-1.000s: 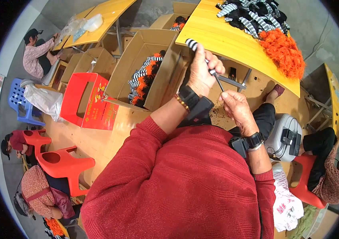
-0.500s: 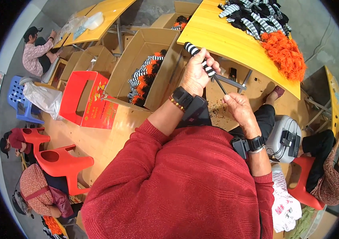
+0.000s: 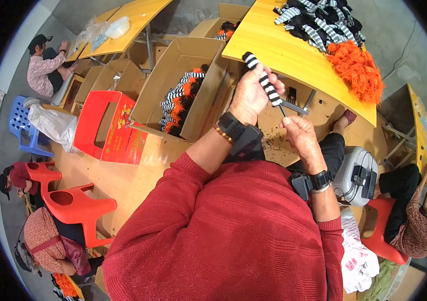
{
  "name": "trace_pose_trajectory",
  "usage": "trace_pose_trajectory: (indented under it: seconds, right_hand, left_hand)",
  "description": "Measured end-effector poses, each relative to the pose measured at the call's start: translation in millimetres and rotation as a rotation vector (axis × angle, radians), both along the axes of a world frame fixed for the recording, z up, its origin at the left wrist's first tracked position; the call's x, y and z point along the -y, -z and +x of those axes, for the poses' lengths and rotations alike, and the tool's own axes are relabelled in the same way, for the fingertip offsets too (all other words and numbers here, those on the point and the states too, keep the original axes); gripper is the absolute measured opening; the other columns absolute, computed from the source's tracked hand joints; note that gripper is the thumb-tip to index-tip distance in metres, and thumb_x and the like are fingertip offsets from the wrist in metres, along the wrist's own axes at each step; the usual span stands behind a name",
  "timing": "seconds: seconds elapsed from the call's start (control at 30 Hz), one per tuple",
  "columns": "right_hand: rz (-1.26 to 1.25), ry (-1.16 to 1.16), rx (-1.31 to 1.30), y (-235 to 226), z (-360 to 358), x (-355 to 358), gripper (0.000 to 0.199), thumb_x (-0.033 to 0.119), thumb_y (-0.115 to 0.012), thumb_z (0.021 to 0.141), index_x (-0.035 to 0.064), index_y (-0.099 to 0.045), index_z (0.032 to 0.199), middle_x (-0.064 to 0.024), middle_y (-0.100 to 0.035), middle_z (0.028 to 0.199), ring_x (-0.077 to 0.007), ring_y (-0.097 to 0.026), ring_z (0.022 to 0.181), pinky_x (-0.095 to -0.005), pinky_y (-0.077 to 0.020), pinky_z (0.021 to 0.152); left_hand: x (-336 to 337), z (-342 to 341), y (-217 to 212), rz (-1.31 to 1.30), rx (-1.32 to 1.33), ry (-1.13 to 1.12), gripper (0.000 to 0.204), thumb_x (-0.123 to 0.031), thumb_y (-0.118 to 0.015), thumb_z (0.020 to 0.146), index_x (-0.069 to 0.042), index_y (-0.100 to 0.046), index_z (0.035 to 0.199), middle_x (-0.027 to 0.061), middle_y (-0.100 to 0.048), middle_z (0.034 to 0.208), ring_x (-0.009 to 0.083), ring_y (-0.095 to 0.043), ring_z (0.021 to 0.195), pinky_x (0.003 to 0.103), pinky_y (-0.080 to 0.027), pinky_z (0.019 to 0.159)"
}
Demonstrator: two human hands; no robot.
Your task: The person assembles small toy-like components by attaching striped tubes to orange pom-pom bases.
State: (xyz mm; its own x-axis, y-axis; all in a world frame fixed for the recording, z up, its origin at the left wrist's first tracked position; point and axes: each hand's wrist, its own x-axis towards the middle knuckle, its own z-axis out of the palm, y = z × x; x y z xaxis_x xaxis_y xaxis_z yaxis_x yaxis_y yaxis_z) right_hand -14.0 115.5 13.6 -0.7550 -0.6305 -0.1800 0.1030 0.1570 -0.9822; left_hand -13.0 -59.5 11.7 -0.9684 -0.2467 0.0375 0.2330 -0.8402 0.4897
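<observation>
A narrow black-and-white striped fabric tube (image 3: 268, 89) slants in front of me, its upper end poking out past my left hand (image 3: 249, 96). The fingers of that hand are curled round it. Out of the tube's lower end comes a thin dark rod (image 3: 282, 111). My right hand (image 3: 301, 135) pinches the rod's lower part between thumb and fingertips. Only a short stretch of rod shows between tube and fingers. How far it reaches inside the fabric is hidden.
A yellow table (image 3: 258, 37) ahead bears a heap of striped and black pieces (image 3: 318, 22) and a fluffy orange pile (image 3: 356, 70). Left of it, a cardboard box (image 3: 158, 90) holds striped, orange and black items. A red box (image 3: 108, 128) stands nearby; several people sit around.
The striped tube's lower end has come closer to my right hand, so less of the rod shows. The tube has shifted slightly right, and more of it shows below my left hand.
</observation>
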Motion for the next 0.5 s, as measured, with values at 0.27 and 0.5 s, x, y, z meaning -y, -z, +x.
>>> trace_pose_trajectory:
  seconds: [0.27, 0.5]
  right_hand:
    - [0.063, -0.009, -0.343, 4.9, -4.4, 4.8, 0.023, 0.021, -0.054, 0.085, 0.0024, -0.057, 0.072, 0.0060, -0.040, 0.051, -0.0044, -0.035, 0.048, -0.0220, -0.0293, 0.043]
    - [-0.082, 0.065, -0.227, 3.1, -7.3, 13.3, 0.019, 0.017, -0.053, 0.085, 0.0028, -0.058, 0.074, 0.0066, -0.039, 0.053, -0.0038, -0.033, 0.048, -0.0204, -0.0267, 0.043]
  left_hand:
    - [-5.7, -9.2, -10.8, 0.028, -0.042, -0.057, 0.024, -0.030, -0.048, 0.087, -0.010, -0.044, 0.074, -0.0003, -0.039, 0.051, 0.0164, -0.042, 0.043, 0.032, -0.038, 0.043]
    - [-32.9, -6.0, -3.0, -0.008, -0.060, 0.036, 0.021, -0.024, -0.050, 0.086, -0.006, -0.046, 0.075, 0.0016, -0.042, 0.052, 0.0164, -0.044, 0.042, 0.031, -0.041, 0.043]
